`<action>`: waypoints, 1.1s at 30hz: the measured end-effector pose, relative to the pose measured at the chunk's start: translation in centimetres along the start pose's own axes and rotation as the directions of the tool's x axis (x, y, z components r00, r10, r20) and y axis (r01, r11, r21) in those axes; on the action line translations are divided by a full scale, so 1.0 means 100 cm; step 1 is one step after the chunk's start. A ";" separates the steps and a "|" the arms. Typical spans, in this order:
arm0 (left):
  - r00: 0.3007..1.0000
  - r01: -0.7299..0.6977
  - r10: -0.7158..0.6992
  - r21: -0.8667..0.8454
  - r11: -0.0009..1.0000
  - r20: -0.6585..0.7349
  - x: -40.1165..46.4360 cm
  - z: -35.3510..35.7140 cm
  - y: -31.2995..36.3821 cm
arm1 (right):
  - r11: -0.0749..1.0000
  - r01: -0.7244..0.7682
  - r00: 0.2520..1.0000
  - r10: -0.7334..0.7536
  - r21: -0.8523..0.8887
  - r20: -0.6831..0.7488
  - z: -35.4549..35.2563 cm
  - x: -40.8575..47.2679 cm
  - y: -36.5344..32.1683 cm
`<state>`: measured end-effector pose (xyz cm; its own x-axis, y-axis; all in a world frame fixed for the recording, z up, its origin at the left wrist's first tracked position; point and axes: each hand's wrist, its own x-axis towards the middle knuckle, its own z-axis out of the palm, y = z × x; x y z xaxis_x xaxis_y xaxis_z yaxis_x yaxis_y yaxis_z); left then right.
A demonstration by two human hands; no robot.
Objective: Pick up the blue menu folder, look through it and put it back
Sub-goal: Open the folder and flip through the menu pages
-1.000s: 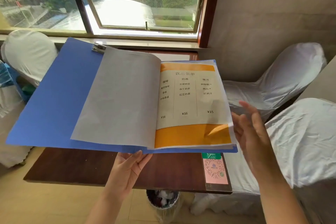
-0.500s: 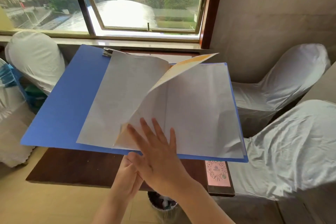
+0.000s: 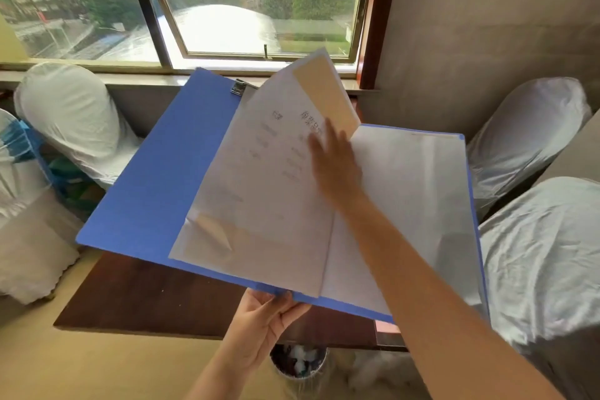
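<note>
The blue menu folder [image 3: 152, 191] lies open in the air above a dark wooden table [image 3: 139, 295]. My left hand [image 3: 263, 321] grips its near edge from below, by the spine. A page [image 3: 276, 191] stands tilted up over the left half, its printed side showing faintly through the paper. My right hand [image 3: 334, 159] presses flat against that page with the fingers spread, pushing it leftward. Blank white sheets [image 3: 412, 198] cover the right half of the folder. A metal clip [image 3: 238, 88] sits at the top of the spine.
White-covered chairs stand at the left [image 3: 68, 117] and at the right [image 3: 526, 127], with another at the near right [image 3: 548, 256]. A waste bin [image 3: 298, 360] sits under the table's near edge. A window [image 3: 253, 3] and sill lie behind.
My right hand has moved up from the page's lower edge to its middle, carrying the page further over to the left. The folder has shifted right and tilted.
</note>
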<state>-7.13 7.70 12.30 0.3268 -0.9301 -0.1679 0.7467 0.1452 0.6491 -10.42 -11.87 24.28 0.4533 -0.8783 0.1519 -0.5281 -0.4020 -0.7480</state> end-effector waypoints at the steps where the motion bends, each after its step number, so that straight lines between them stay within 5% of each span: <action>1: 1.000 0.009 -0.009 -0.002 1.000 0.000 -0.002 0.001 0.000 | 0.989 -0.030 0.999 0.035 0.145 -0.034 -0.014 0.014 0.002; 3: 1.000 0.023 -0.023 0.009 1.000 0.002 -0.004 0.003 0.000 | 0.908 -0.091 0.992 0.118 0.409 -0.040 -0.031 0.031 0.003; 5: 0.999 0.038 -0.038 0.013 0.999 0.013 -0.006 0.005 -0.001 | 0.876 -0.123 0.990 0.142 0.466 -0.004 -0.035 0.035 -0.001; 10: 0.998 0.056 -0.056 0.009 0.998 -0.018 -0.008 0.007 -0.002 | 0.998 -0.053 0.999 0.052 0.030 0.012 -0.015 0.022 0.009; 13: 0.997 0.065 -0.065 -0.014 0.998 -0.046 -0.010 0.012 -0.001 | 0.964 -0.030 0.988 0.069 -0.265 0.141 -0.002 0.019 0.005; 18: 0.996 0.023 -0.024 -0.013 1.000 -0.086 -0.002 0.010 -0.005 | 0.918 0.135 0.947 -0.008 -0.372 0.322 0.020 -0.020 -0.023; 22: 0.996 -0.012 0.008 -0.046 0.999 -0.090 0.005 0.007 -0.003 | 0.882 0.439 0.797 -0.296 -0.169 0.527 0.004 -0.083 -0.034; 24: 0.996 -0.036 0.028 -0.086 0.996 -0.083 0.008 0.003 -0.002 | 0.874 0.485 0.776 -0.430 0.000 0.462 -0.019 -0.111 -0.027; 26: 0.995 -0.045 0.033 -0.132 0.990 -0.092 0.012 -0.002 -0.001 | 0.899 0.436 0.881 -0.422 -0.022 0.214 -0.049 -0.124 -0.006; 29: 0.994 -0.055 0.039 -0.152 0.987 -0.105 0.014 -0.005 0.002 | 0.968 0.089 0.981 -0.126 -0.236 -0.146 -0.100 -0.126 0.047; 31: 0.992 -0.072 0.055 -0.139 0.988 -0.117 0.015 -0.007 0.005 | 0.968 -0.145 0.989 0.136 -0.203 -0.059 -0.128 -0.127 0.077; 33: 0.990 -0.090 0.075 -0.129 0.988 -0.117 0.018 -0.010 0.008 | 0.968 -0.235 0.963 0.220 0.087 0.156 -0.144 -0.131 0.097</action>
<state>-5.43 6.51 11.78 0.4474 -0.8707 -0.2040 0.7826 0.2708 0.5605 -31.79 -8.02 24.38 0.4324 -0.8937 -0.1193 -0.5557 -0.1600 -0.8158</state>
